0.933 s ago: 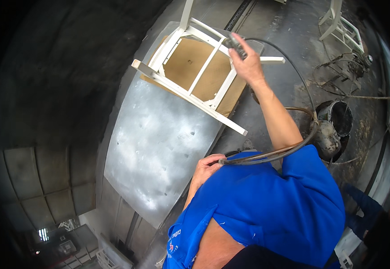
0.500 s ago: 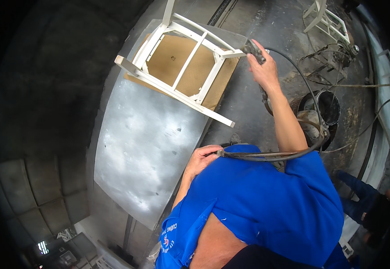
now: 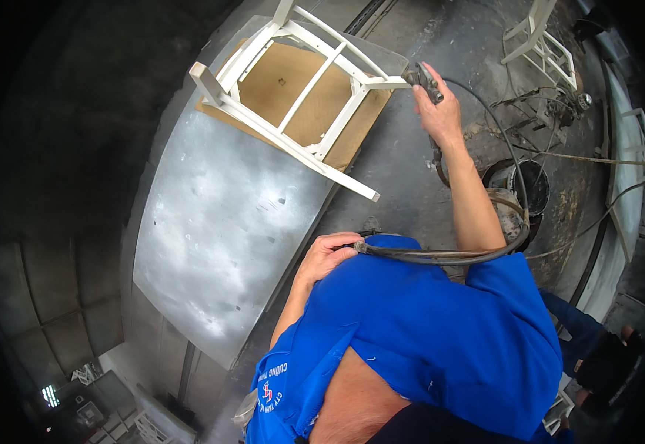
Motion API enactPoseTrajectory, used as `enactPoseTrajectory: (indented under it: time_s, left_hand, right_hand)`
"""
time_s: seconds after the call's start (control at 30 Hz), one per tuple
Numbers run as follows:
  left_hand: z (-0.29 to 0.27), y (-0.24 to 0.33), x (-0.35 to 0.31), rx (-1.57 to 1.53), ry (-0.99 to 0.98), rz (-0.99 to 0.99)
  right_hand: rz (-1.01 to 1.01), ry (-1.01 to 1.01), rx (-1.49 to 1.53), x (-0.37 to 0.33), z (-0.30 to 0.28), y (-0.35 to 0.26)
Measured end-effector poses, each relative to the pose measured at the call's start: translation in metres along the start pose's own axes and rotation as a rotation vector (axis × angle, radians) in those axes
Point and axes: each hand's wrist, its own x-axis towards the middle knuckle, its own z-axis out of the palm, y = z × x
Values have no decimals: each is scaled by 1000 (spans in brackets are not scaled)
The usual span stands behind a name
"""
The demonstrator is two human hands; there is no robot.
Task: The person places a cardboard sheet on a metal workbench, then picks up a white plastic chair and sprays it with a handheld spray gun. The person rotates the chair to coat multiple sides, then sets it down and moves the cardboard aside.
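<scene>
A white wooden chair frame point(image 3: 304, 156) lies with its legs pointing outward on a brown cardboard sheet point(image 3: 269, 83). Under both is a long worktable topped with grey metal point(image 3: 222, 211). My right hand point(image 3: 441, 117) is wrapped round a spray gun point(image 3: 428, 83), whose nozzle end is close to the frame's right-hand leg; I cannot tell if they touch. From the gun a dark hose loops down past my forearm. At my waist, my left hand point(image 3: 327, 257) closes on the bundled hoses point(image 3: 426, 257), which run across my blue shirt.
Right of me stands a paint-smeared bucket point(image 3: 536, 191) among hoses on the floor. Another white chair point(image 3: 541, 52) is at the far right, near a tangle of equipment point(image 3: 559, 107). A person in dark clothing point(image 3: 596, 351) is at the lower right. Panelled wall lies at left.
The chair frame and table have shifted slightly left and up in the view. My right hand keeps the spray gun by the leg; my left hand stays on the hoses.
</scene>
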Motion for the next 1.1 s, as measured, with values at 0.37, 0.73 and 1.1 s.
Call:
enactPoseTrajectory:
  time_s: [0.37, 0.73, 1.1]
  left_hand:
    - [-4, -14, -13, -39, 31, 25]
    - [-16, -5, -19, -64, -79, 4]
    - [-68, -23, -53, -83, -202, -41]
  right_hand:
    - [42, 36, -172, -9, 5, 10]
    - [-39, -52, 237, -42, -7, -58]
    - [-90, 32, -71, -74, 33, -86]
